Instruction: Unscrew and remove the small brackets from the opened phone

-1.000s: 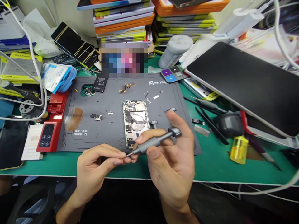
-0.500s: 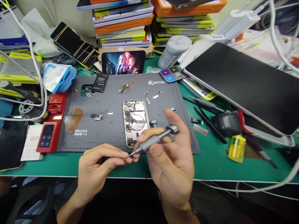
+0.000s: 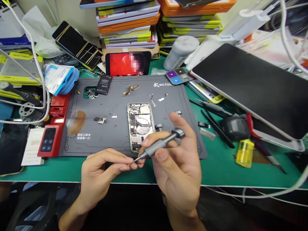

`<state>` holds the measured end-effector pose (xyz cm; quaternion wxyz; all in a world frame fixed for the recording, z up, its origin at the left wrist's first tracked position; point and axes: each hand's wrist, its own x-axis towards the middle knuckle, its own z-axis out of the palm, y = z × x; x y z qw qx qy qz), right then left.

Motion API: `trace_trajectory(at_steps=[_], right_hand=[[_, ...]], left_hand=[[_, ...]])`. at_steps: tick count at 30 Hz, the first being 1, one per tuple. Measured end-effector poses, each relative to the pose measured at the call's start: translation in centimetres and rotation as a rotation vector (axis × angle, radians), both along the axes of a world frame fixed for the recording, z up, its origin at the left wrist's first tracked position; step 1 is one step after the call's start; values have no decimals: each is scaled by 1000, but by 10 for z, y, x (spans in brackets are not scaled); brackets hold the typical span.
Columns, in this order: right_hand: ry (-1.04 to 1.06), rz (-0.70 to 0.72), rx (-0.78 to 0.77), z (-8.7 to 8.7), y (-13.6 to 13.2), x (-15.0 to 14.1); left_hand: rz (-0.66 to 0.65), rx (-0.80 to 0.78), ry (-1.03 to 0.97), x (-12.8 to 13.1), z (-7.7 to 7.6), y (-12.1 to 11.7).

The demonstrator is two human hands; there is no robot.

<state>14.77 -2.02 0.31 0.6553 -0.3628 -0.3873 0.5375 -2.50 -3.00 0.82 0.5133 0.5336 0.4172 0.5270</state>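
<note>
My right hand (image 3: 176,173) holds a grey precision screwdriver (image 3: 157,147), its thumb and fingers around the barrel and its cap by the raised index finger. The screwdriver slants down to the left, toward my left hand (image 3: 99,175). There, thumb and fingers are pinched together at the thin metal tip; whatever is between them is too small to make out. Just beyond the hands, an opened phone (image 3: 141,125) lies on the grey work mat (image 3: 115,138), its inner boards and a round coil exposed. The right fingers cover its lower right corner.
Around the phone lie a small metal-and-black part (image 3: 99,120), a black battery (image 3: 104,84) and flex pieces (image 3: 134,87). A phone with a lit screen (image 3: 120,64) leans at the back. A red device (image 3: 49,141) borders the mat; a large black-screened tablet (image 3: 250,86) lies right.
Both hands and the screwdriver keep almost the same pose. The picture on the propped phone has turned mostly red. The whole view has shifted very slightly.
</note>
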Motion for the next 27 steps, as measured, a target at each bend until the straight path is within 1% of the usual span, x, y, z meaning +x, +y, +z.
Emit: trace_trajectory(at_steps=[6, 12, 16, 20, 23, 27], right_hand=[[17, 8, 7, 0, 1, 1], [16, 17, -5, 1, 1, 1], [59, 29, 0, 0, 1, 1], [13, 13, 3, 0, 1, 2], [-47, -29, 7, 1, 1, 3], [-76, -144, 8, 0, 2, 4]], left_hand=[[7, 19, 11, 1, 2, 1], [22, 15, 58, 1, 2, 1], [9, 21, 31, 1, 2, 1], [-7, -18, 0, 0, 0, -1], [-6, -37, -1, -2, -6, -4], [11, -63, -17, -1, -10, -7]])
